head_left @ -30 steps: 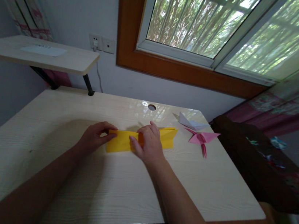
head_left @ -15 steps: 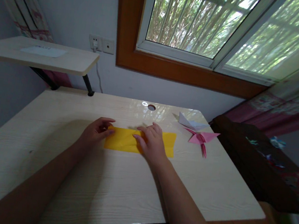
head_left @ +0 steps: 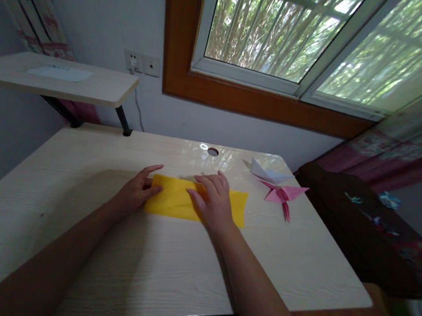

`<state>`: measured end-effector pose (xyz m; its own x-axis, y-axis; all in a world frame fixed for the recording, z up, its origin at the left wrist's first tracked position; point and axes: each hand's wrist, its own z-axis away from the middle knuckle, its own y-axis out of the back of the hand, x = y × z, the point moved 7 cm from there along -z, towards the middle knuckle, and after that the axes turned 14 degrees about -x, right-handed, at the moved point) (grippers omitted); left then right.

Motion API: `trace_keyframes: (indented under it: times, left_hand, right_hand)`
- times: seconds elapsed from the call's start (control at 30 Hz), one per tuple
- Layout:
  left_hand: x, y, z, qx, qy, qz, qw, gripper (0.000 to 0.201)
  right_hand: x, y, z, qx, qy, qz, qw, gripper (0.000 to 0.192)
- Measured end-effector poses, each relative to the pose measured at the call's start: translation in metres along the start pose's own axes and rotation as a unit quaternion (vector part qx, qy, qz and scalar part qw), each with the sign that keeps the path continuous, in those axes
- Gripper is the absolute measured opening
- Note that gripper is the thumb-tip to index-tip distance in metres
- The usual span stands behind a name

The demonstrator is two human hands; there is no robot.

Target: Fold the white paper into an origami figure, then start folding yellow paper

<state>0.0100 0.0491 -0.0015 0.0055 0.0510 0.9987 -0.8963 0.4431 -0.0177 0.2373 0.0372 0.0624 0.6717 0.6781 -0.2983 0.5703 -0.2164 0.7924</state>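
A yellow sheet of paper, folded into a long strip, lies crosswise before me on the desk. At its left end my left hand grips it, the thumb on top and some fingers behind the edge, while the index finger sticks out past the upper corner. My right hand is curled over the strip right of its middle. Its fingertips are at the upper edge and its thumb is apart from them, over the paper. The palm hides part of the strip; whether the right fingers reach underneath cannot be seen.
A pink paper figure with pointed ends and a white folded paper lie at the desk's back right. A raised shelf on black legs stands back left. A round cable hole is near the rear edge.
My left index finger has straightened and moved up off the paper. The strip's left end has tilted or risen slightly, and its lower edge shows a little nearer to me. My right hand has hardly moved.
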Motion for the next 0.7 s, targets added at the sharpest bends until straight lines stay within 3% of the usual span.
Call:
trace_keyframes:
  times: [0.1, 0.27, 0.37, 0.53, 0.6, 0.7]
  left_hand:
    - [0.003, 0.009, 0.001, 0.043, -0.006, -0.019, 0.999, 0.078]
    - [0.006, 0.023, 0.001, 0.098, -0.027, 0.013, 0.995, 0.064]
    - [0.008, 0.026, 0.002, 0.117, -0.032, 0.078, 0.989, 0.056]
    - [0.014, 0.021, 0.005, 0.110, -0.023, 0.122, 0.986, 0.082]
    - [0.014, 0.020, 0.005, 0.103, -0.027, 0.132, 0.986, 0.075]
    - [0.012, 0.024, 0.003, 0.110, -0.044, 0.153, 0.981, 0.046]
  right_hand:
    - [-0.010, 0.000, -0.001, -0.021, 0.037, 0.018, 0.999, 0.039]
    - [-0.039, -0.019, -0.002, -0.137, 0.134, 0.036, 0.981, 0.056]
    - [-0.040, -0.028, -0.003, -0.158, 0.111, 0.056, 0.979, 0.055]
    - [-0.017, -0.021, -0.003, -0.118, 0.025, 0.060, 0.991, 0.057]
    - [-0.006, -0.011, -0.002, -0.082, 0.003, 0.048, 0.995, 0.048]
    - [0.007, 0.002, 0.000, -0.026, -0.014, 0.045, 0.999, 0.032]
